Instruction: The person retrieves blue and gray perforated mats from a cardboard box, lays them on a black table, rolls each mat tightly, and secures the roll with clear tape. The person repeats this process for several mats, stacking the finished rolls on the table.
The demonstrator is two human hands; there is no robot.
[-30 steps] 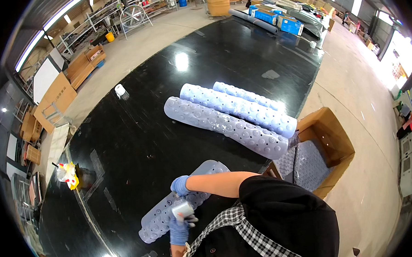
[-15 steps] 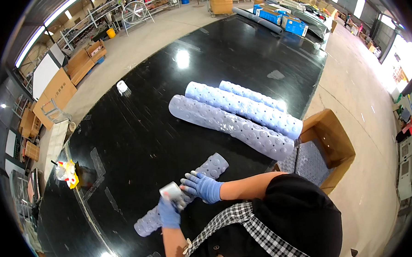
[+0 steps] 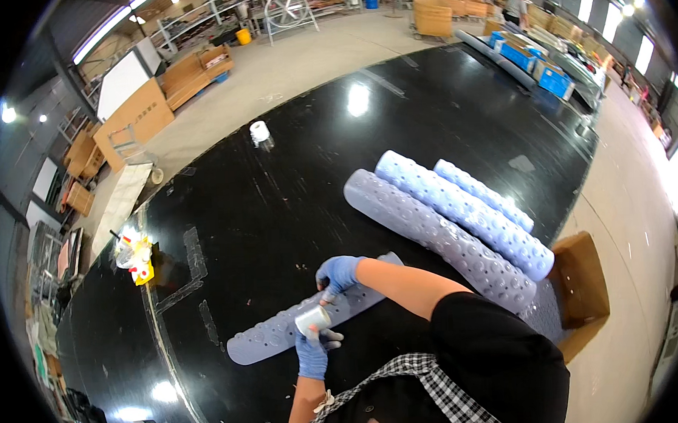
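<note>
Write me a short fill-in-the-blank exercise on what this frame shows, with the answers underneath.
1. The left hand holds a small roll coloured ____.
2. The right hand wears a glove that is mostly ____.
3. Beyond the bumpy mat by the hands, ____ rolled mats lie side by side on the table.
4. The cardboard box stands at the table's ____ side, as pictured.

Missing words: white; blue; three; right.

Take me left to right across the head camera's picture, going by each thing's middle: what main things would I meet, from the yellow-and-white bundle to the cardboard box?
Yellow-and-white bundle, far white roll, left hand holding a nearer white roll, right hand, three bumpy bluish rolls, cardboard box.
</note>
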